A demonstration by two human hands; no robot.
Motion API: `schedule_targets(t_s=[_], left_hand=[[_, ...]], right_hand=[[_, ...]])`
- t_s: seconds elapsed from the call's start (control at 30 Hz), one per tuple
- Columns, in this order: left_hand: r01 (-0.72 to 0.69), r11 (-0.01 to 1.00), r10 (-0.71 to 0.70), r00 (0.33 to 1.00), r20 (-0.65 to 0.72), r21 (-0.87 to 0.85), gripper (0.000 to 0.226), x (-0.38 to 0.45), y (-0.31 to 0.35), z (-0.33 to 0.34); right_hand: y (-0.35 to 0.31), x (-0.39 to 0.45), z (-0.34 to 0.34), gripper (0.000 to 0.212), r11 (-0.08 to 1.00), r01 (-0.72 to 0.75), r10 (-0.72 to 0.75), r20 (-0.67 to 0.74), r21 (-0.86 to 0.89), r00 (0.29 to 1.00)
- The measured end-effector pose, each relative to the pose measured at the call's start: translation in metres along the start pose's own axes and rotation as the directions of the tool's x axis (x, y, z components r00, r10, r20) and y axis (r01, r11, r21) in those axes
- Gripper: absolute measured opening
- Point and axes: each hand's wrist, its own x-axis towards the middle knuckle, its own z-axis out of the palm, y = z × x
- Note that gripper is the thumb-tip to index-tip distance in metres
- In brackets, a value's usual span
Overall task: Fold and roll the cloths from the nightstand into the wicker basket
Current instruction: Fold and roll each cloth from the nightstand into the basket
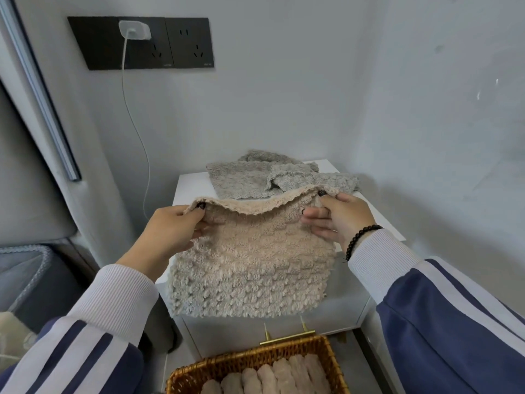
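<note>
Holding one beige cloth (250,263), two hands; six rolls (272,376) in basket (284,354).

Between the hands (255,220), the beige cloth (250,268) looks nubby fleece; beyond them grey cloths (255,180) lie on a smooth white nightstand (193,183); below, a woven wicker basket (255,362).
</note>
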Motion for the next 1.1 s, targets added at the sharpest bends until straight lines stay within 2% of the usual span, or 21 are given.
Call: schedule_targets(t_s=[0.07, 0.17, 0.23, 0.33, 0.5, 0.67, 0.77, 0.83, 0.97, 1.1], left_hand=[[0.020, 0.999, -0.020, 1.000, 0.018, -0.024, 0.019, 0.004, 0.000, -0.001], [0.041, 0.997, -0.038, 0.999, 0.031, -0.071, 0.018, 0.011, -0.002, -0.003], [0.034, 0.993, -0.032, 0.999, 0.023, -0.112, 0.019, 0.013, -0.003, -0.001], [0.024, 0.989, -0.020, 0.999, 0.031, -0.144, 0.021, 0.013, -0.005, 0.001], [-0.014, 0.978, 0.023, 0.999, 0.040, -0.208, 0.023, 0.016, -0.005, -0.003], [-0.056, 0.978, 0.065, 0.997, 0.037, -0.200, 0.016, 0.022, -0.004, -0.002], [-0.055, 0.977, 0.068, 0.996, 0.057, -0.204, 0.013, 0.025, -0.003, 0.001], [-0.068, 0.976, 0.079, 0.996, 0.042, -0.208, 0.013, 0.026, -0.002, 0.001], [-0.137, 0.968, 0.138, 0.990, -0.013, -0.211, 0.013, 0.026, -0.001, 0.001], [-0.151, 0.969, 0.153, 0.988, -0.007, -0.194, 0.014, 0.028, -0.002, -0.002]], right_hand=[[0.000, 0.005, -0.001, 0.035, 0.999, 0.005, -0.005, 0.011, -0.039, 1.000], [-0.001, 0.014, -0.003, 0.003, 0.997, 0.026, -0.025, 0.016, -0.077, 1.000], [-0.001, 0.019, -0.002, 0.014, 0.996, 0.031, -0.029, 0.029, -0.081, 0.999], [0.000, 0.026, 0.001, 0.009, 0.993, 0.039, -0.034, 0.050, -0.109, 0.998], [0.000, 0.038, 0.006, 0.017, 0.976, 0.092, -0.086, 0.038, -0.199, 0.996], [0.000, 0.043, 0.011, 0.018, 0.967, 0.119, -0.122, -0.003, -0.224, 0.992], [0.000, 0.045, 0.012, 0.033, 0.953, 0.130, -0.141, -0.021, -0.273, 0.990], [-0.001, 0.044, 0.015, 0.026, 0.946, 0.146, -0.159, -0.023, -0.289, 0.987], [0.001, 0.050, 0.015, 0.035, 0.938, 0.190, -0.200, -0.007, -0.290, 0.980], [0.000, 0.052, 0.011, 0.027, 0.920, 0.222, -0.220, 0.042, -0.324, 0.975]])
